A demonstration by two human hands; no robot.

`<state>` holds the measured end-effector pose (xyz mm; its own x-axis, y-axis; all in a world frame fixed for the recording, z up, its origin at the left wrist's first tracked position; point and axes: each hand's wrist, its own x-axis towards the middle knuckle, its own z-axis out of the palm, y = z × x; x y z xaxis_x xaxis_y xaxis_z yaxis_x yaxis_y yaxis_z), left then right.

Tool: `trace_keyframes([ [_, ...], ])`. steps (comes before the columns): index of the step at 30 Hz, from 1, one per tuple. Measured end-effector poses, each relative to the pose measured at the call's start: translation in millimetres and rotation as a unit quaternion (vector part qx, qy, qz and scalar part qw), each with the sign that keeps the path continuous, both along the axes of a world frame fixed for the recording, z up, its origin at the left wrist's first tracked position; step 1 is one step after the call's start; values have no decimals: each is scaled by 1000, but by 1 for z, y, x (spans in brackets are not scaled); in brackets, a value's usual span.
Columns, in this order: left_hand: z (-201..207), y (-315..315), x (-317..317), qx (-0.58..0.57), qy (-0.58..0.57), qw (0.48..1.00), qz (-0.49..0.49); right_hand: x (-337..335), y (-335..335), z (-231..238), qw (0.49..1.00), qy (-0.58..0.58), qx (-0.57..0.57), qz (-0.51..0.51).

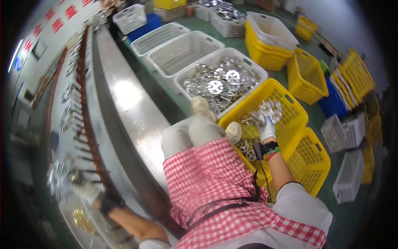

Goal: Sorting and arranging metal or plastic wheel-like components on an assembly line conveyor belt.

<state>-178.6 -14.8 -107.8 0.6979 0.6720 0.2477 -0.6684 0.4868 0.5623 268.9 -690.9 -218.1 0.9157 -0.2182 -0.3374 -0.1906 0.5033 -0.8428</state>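
My right hand [267, 132], in a white glove, is closed on a bunch of shiny silver openwork metal pieces [271, 111] inside a yellow mesh crate [296, 110]. More silver pieces [247, 150] lie in the bottom of that crate. Off to the left, my gloved left hand [88, 191] is at a cluster of silver metal pieces [61, 176] beside a line of short rods [89, 155]. Motion blur hides its fingers, so I cannot tell whether it grips them. Below that hand is a clear container with gold-coloured pieces [84, 220].
A long metal ledge [124, 89] runs along the left. Ahead, a white crate [261, 68] holds a heap of silver discs, with another white crate [186, 39] behind it. Yellow crates [309, 74] and white baskets [348, 176] stand at the right on the green floor.
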Motion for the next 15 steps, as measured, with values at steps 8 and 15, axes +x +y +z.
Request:
trace_keyframes([
  [8, 184, -260, 139, 212, 89, 911, 343, -140, -270, -116, 883, 238, -114, -388],
  [15, 131, -376, 244, 286, 379, 862, -175, -82, -103, 45, 996, 29, -50, 66],
])
